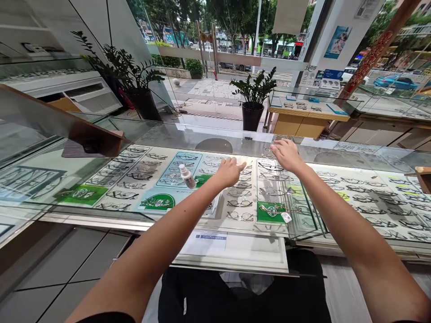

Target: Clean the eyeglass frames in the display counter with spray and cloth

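My left hand [230, 172] is over the glass top of the display counter [188, 130], its thumb apart and its fingers loosely bent, with nothing seen in it. Farther forward and to the right, my right hand [285, 153] has its fingers reaching left, beside a faint thin spectacle frame [268, 151]; whether they touch is unclear. A small white bottle [187, 176] stands left of my left hand. Rows of glasses [239, 203] lie under and around my hands.
A brown-backed panel [57, 116] leans at the left. An open white drawer [252, 251] sits below the counter's near edge. Beyond the counter are a potted plant [253, 103], another plant [134, 80] and a wooden display table [303, 121].
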`<state>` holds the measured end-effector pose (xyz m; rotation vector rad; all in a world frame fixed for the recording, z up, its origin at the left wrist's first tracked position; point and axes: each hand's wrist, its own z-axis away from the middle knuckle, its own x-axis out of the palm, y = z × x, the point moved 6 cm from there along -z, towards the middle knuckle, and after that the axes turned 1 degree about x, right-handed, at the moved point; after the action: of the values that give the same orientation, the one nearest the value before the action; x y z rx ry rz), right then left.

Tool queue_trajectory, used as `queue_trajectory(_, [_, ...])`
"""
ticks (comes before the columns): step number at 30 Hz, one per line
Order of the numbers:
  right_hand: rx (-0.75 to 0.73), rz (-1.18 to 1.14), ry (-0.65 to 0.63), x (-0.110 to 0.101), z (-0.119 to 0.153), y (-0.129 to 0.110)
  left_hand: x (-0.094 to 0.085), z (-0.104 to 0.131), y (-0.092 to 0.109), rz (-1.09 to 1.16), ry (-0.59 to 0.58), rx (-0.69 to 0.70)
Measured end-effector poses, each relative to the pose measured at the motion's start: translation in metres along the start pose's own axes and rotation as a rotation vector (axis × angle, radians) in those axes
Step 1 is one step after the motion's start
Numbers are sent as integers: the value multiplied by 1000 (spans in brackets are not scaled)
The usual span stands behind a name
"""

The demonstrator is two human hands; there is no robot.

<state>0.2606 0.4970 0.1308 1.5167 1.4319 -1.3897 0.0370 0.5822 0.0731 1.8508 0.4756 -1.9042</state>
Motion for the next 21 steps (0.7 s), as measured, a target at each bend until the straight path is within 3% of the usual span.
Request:
queue_trajectory(4, [-100,29,0,-6,28,-43,-5,27,-2,206,20,-47])
queue_trajectory(10, [-279,-153,-96,-8,94,-125,-42,88,25,1072,199,87])
queue_trajectory(13, [-281,-314,-76,-15,132,-157,-53,132,34,1361,237,51])
queue_trajectory(17, [-223,-508,4,-22,179,-189,-53,190,37,1499,248,-39])
queue_trajectory(21, [-187,-550,20,-11,211,-215,-41,237,31,1512,250,-141])
